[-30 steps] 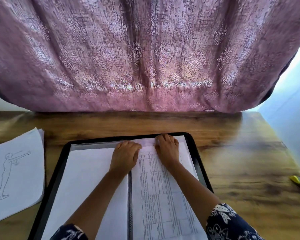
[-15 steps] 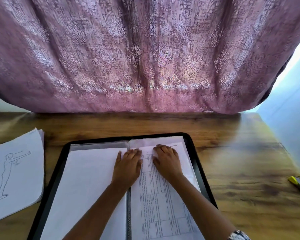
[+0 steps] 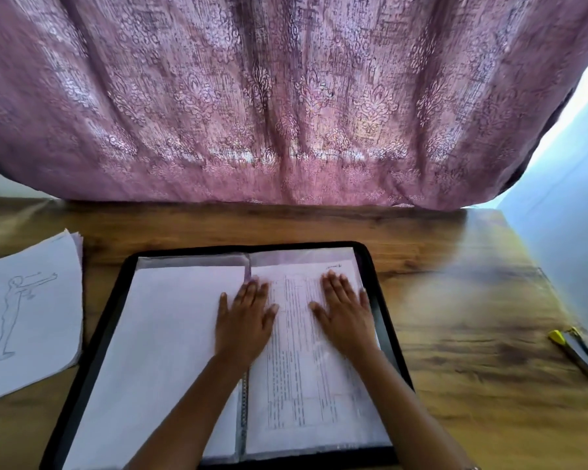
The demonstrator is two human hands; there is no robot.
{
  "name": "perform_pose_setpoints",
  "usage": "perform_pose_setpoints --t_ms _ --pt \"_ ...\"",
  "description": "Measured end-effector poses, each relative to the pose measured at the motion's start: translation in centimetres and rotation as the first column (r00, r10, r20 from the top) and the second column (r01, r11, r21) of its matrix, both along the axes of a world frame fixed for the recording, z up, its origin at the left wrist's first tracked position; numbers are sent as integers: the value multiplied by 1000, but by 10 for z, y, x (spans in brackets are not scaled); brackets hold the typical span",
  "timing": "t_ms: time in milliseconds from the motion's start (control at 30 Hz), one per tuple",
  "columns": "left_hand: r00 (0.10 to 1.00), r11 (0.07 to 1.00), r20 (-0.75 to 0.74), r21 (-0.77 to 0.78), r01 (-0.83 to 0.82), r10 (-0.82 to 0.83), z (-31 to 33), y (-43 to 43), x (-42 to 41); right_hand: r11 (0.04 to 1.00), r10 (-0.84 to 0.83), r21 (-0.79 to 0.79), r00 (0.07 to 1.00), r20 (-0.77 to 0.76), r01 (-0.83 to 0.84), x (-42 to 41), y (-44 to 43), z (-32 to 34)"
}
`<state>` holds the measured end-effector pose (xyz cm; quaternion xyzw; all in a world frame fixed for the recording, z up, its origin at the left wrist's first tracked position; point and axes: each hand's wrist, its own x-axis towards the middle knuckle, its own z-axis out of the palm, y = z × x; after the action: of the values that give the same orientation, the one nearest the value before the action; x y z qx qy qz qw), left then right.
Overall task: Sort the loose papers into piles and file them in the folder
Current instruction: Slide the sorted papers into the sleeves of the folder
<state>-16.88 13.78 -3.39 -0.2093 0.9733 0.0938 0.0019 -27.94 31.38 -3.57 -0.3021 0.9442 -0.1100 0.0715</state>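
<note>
Lying flat with fingers straight and slightly spread, the left hand [image 3: 245, 320] presses on the spine of the open black-rimmed plastic folder [image 3: 115, 300], its fingertips at the inner edge of the printed white table sheet [image 3: 299, 385] on the right page. The right hand [image 3: 345, 317], equally flat (gripping nothing), rests on that sheet's upper right part. A blank white sheet [image 3: 163, 351] fills the left page. Apart, on the left of the brown wooden table [image 3: 472, 334], lies a pile of white papers [image 3: 31, 317] topped by a pencil figure sketch.
</note>
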Motion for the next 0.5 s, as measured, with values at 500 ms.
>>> perform_pose_setpoints --t_ms 500 --pt "994 994 18 27 104 -105 -9 42 72 996 45 81 999 -7 -44 86 62 5"
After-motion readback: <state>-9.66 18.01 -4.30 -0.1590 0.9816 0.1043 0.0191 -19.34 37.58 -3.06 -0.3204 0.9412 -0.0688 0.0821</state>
